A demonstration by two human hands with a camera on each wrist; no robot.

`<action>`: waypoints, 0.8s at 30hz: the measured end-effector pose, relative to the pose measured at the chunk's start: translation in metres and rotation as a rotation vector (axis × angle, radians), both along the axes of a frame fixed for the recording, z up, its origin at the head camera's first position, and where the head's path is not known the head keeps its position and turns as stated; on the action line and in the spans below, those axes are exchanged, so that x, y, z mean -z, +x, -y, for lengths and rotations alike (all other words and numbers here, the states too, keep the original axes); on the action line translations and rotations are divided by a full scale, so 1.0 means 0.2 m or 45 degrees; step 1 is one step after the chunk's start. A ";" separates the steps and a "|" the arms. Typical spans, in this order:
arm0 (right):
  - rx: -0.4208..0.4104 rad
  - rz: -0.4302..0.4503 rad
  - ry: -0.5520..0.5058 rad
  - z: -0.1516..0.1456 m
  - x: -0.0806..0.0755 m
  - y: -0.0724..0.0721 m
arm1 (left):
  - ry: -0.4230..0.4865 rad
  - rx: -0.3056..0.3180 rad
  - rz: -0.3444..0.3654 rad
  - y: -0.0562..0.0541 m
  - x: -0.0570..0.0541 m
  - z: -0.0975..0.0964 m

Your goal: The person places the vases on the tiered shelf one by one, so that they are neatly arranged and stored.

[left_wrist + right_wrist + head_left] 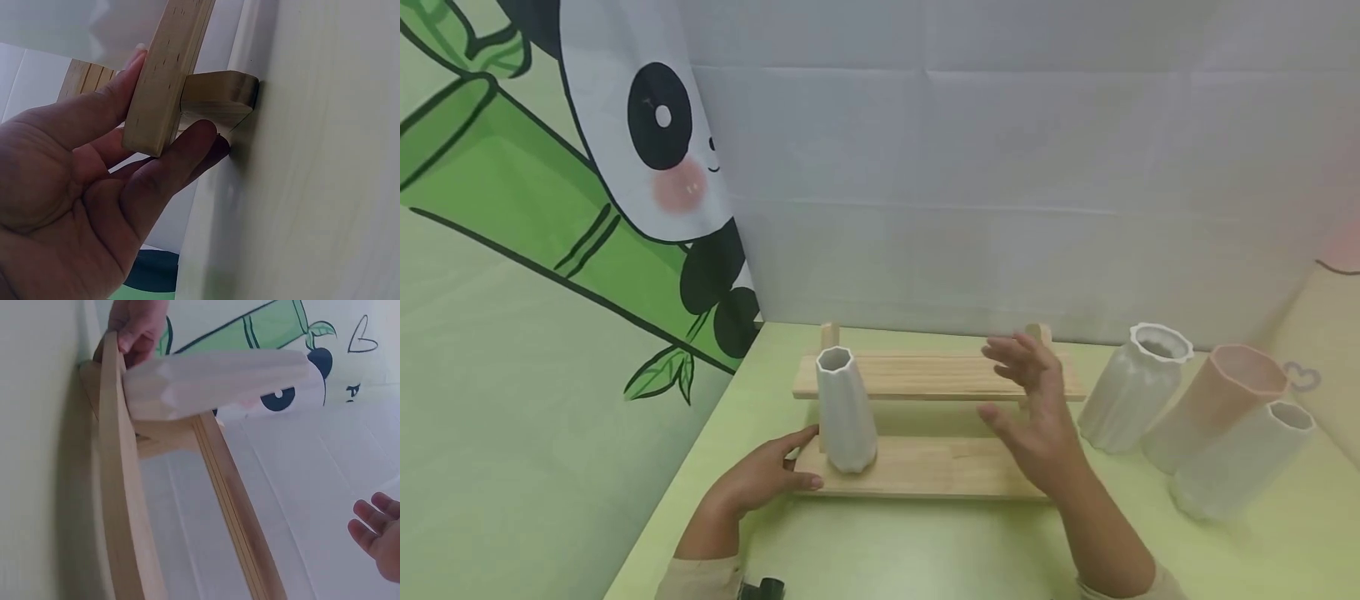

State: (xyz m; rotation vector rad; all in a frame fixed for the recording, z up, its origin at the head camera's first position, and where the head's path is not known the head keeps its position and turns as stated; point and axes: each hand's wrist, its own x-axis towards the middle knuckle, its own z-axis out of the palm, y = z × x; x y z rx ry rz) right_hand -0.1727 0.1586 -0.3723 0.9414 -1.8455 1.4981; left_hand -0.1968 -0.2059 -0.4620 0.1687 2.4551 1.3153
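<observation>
Head view: the wooden shelf sat on the tabletop, long axis 9-to-3 o'clock, w/ the slim white vase upright on its lower board, far L end. L hand gripped that end, the vase approx 2 o'clock from it. R hand was up over the R end, fingers spread, nothing in it! From there the slim one lay at 9 o'clock, so L hand was nearer. But the ruffled white vase, pink vase and plain white vase stood on the tabletop betw. 3 and 4 o'clock of R hand, the closer hand by far.

L wrist cam: thumb and fingers bracketed the board's end, just beside a wooden foot.

R wrist cam: slim vase ran 9-to-3 across, base on the board; L hand at 11, R hand's fingertips approx 4, wide, no load.
</observation>
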 end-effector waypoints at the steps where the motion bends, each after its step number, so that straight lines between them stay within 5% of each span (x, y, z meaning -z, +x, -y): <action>1: 0.020 -0.019 -0.022 -0.05 -0.01 0.01 | 0.000 -0.002 0.000 0.00 0.00 0.00; 9: 0.329 -0.101 -0.141 -0.39 -0.01 0.08 | -0.016 0.016 -0.005 0.00 0.02 0.04; 14: 0.677 0.120 -0.227 -0.53 -0.03 0.08 | -0.015 0.008 -0.004 -0.01 0.02 0.06; 24: 0.861 0.436 -0.277 -0.63 0.02 0.00 | -0.010 -0.008 -0.001 0.01 0.02 0.08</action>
